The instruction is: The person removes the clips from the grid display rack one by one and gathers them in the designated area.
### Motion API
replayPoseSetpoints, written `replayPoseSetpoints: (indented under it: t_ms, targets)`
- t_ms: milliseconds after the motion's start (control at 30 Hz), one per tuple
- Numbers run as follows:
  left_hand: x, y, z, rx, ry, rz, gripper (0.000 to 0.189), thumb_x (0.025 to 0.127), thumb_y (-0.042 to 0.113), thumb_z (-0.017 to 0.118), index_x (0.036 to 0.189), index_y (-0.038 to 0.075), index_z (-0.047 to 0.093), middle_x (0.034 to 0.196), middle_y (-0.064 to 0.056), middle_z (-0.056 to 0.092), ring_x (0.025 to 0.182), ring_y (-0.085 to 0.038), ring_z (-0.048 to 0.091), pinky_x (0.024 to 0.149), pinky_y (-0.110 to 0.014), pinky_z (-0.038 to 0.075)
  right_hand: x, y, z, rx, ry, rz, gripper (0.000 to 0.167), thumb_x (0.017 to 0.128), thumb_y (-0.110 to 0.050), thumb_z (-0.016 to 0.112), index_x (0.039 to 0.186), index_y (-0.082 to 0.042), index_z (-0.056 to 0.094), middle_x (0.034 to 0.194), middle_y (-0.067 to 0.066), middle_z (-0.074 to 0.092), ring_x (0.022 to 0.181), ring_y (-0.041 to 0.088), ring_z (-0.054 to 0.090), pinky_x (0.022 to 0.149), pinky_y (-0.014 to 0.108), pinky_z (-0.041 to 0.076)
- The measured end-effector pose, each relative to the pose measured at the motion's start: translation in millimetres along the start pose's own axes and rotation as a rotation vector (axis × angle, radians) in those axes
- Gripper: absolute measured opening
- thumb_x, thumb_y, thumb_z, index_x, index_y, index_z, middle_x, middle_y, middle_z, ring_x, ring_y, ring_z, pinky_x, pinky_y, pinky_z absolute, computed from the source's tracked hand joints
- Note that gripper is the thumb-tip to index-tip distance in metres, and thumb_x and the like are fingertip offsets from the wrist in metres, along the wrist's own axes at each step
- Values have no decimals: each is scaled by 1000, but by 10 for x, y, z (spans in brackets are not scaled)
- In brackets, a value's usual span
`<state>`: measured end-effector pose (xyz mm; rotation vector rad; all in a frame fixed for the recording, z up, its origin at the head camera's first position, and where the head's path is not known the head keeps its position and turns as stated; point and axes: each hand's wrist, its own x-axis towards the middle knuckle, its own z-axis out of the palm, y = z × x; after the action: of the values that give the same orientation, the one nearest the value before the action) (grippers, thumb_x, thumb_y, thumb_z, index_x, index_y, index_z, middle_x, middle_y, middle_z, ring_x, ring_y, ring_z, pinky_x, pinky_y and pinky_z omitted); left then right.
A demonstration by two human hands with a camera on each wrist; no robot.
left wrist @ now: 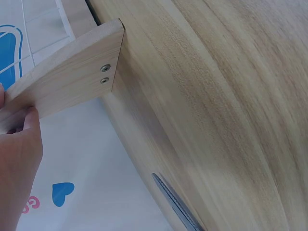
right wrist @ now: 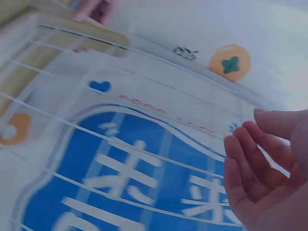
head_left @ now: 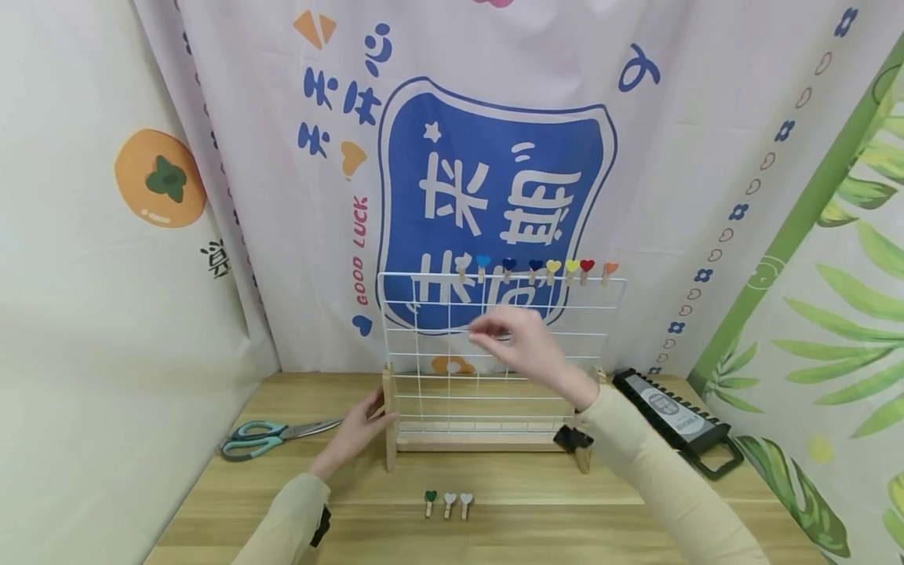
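A white wire grid rack (head_left: 421,354) stands upright in two wooden feet. My left hand (head_left: 359,434) grips its left wooden post (left wrist: 77,72), fingers behind and thumb at the side. Raised in front of the grid is my right hand (head_left: 519,337), its fingers (right wrist: 243,159) loosely bent with nothing between them and the thumb. Several heart-topped clips sit along the top wire, among them a light blue clip (head_left: 483,264), a red clip (head_left: 587,269) and an orange clip (head_left: 610,271). On the table before the rack lie a green heart clip (head_left: 430,502) and two white heart clips (head_left: 449,504).
Scissors (head_left: 257,439) with blue-grey handles lie left of the rack, blades toward my left hand. A black rack-like holder (head_left: 671,416) with a handle lies to the right. Behind the wooden table (head_left: 339,526) hangs a printed cloth (head_left: 311,259).
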<state>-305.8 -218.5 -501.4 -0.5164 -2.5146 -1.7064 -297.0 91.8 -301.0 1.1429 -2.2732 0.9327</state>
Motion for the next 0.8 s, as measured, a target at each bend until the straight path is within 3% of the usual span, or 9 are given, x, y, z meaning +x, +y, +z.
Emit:
replayPoseSetpoints:
  t_ms: [167,367,600,800]
  targets:
    - [2,-13,-6,-11,0,16,69,97,8,62,151,-12,24,155,-34,30,144,-48,33,117,-52,37,356,-130,-312,-81,98,-93,13,91,-13,73,101,-6,75,92,6,74,83,13,67,75,28,62]
    - [1,-5,-3,-11,1,18,69,97,8,62,151,-12,24,155,-34,30,144,-47,33,116,-52,37,648,-129,-477,-133,142,-90,17,91,-14,72,105,-4,75,99,9,73,90,19,68,83,35,62]
    - [-14,5,-2,-18,-2,-2,71,97,10,62,152,-12,23,156,-33,29,145,-47,32,117,-52,37,838,-91,-508,-155,49,-43,20,93,-15,70,108,-3,74,103,12,72,95,22,67,91,39,61]
    - [-6,-5,5,-20,1,7,70,97,9,62,152,-11,23,156,-33,30,145,-46,32,117,-51,37,939,-29,-474,-205,-47,-10,19,95,-18,68,107,-5,75,101,10,72,92,20,67,87,35,61]
